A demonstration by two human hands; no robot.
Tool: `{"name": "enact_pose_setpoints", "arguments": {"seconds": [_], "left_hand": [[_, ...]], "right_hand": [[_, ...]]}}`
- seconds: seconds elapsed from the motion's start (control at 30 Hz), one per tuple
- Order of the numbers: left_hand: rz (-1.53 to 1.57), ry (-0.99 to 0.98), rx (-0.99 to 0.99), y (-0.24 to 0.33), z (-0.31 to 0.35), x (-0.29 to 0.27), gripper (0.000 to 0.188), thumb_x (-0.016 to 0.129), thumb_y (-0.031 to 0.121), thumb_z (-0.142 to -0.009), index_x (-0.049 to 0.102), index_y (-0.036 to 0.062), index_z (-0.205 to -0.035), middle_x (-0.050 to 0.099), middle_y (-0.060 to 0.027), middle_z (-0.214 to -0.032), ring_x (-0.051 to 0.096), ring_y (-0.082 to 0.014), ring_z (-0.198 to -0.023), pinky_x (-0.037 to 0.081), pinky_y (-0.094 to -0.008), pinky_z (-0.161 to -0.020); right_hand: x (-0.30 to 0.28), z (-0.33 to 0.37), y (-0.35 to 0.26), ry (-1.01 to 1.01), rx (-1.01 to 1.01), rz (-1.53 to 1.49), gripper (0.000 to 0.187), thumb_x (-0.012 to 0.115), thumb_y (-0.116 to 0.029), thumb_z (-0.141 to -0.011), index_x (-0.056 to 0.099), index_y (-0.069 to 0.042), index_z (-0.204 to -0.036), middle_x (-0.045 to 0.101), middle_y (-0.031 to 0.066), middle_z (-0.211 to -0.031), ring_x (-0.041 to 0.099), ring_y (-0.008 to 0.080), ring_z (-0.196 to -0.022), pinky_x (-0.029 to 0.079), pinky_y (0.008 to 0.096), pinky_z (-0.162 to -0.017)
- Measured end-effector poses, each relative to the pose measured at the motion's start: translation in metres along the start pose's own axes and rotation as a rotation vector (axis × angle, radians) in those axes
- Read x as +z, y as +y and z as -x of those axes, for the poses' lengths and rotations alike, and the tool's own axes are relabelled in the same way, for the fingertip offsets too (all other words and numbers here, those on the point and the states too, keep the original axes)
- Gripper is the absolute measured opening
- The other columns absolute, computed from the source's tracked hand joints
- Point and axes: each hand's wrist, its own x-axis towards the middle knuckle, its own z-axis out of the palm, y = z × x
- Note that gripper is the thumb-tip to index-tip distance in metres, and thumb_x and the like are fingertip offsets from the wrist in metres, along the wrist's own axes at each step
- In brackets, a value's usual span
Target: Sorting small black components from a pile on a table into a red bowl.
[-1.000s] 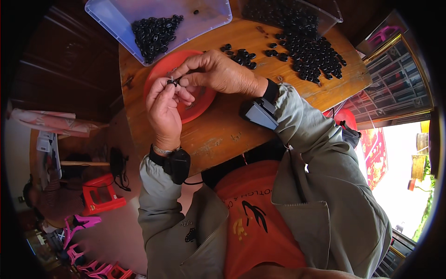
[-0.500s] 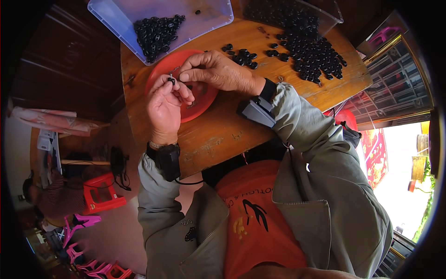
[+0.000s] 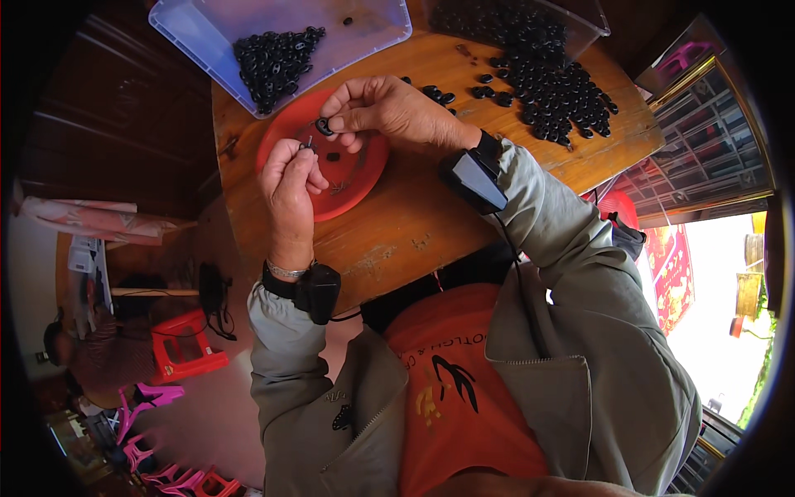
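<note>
Above the red plate point(image 3: 364, 184), my left hand point(image 3: 287, 186) pinches a small black piece with a thin metal pin point(image 3: 309, 142) pointing up from it. My right hand point(image 3: 396, 113) is just beyond and to the right, thumb and fingers closed on a black oval bead point(image 3: 324, 127) with a light-coloured opening. A short gap separates the bead from the pin. On the plate lie a dark squarish spot or piece point(image 3: 333, 156), which I cannot make out exactly, and a few thin metal bits point(image 3: 338, 187).
A clear plastic bin point(image 3: 364, 51) with a heap of black beads point(image 3: 277, 66) stands at the far left of the wooden table point(image 3: 373, 257). At the far right, a tipped clear container point(image 3: 590, 37) spills loose black beads point(image 3: 563, 103). Red stool point(image 3: 186, 348) at left.
My right hand has drawn slightly up and away from the left, and a black oval bead now shows in its fingers. My left fingers have curled closer around their piece.
</note>
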Motion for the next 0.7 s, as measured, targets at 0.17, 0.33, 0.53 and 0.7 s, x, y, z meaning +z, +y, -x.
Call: {"name": "enact_pose_setpoints", "arguments": {"seconds": [0.17,0.33,0.53,0.7], "left_hand": [[-0.013,-0.030,-0.001,0.000,0.000,0.001,0.016,0.050,0.014,-0.087,0.050,0.0051,-0.073,0.046,0.0019,-0.059,0.044,-0.0056,-0.051,0.035,-0.0187,-0.048],[-0.065,-0.048,0.026,-0.004,0.000,0.000,0.016,0.050,0.011,-0.087,0.048,0.0049,-0.072,0.042,0.0027,-0.058,0.041,-0.0050,-0.051,0.034,-0.0196,-0.047],[-0.105,-0.066,0.005,-0.001,0.001,0.003,0.017,0.050,0.011,-0.087,0.047,0.0055,-0.071,0.042,0.0026,-0.058,0.040,-0.0051,-0.052,0.034,-0.0199,-0.047],[-0.083,-0.062,0.007,-0.004,0.002,0.002,0.018,0.050,0.011,-0.088,0.047,0.0056,-0.072,0.042,0.0027,-0.058,0.041,-0.0051,-0.052,0.035,-0.0198,-0.048]], "right_hand": [[0.000,0.000,-0.001,0.014,-0.021,0.042,0.014,0.061,-0.006,-0.086,0.061,0.000,-0.098,0.065,0.0032,-0.084,0.061,0.0092,-0.069,0.050,0.0216,-0.066],[0.007,0.003,-0.003,-0.002,-0.047,0.153,0.013,0.062,-0.007,-0.086,0.062,0.000,-0.097,0.066,0.0033,-0.081,0.061,0.0085,-0.069,0.050,0.0212,-0.064],[0.010,0.004,-0.006,-0.016,-0.081,0.354,0.015,0.063,-0.010,-0.086,0.064,0.000,-0.098,0.065,0.0022,-0.079,0.060,0.0072,-0.069,0.051,0.0215,-0.064],[0.014,0.005,-0.009,-0.016,-0.089,0.415,0.016,0.063,-0.011,-0.086,0.065,0.000,-0.098,0.065,0.0017,-0.077,0.060,0.0073,-0.069,0.051,0.0218,-0.064]]}}
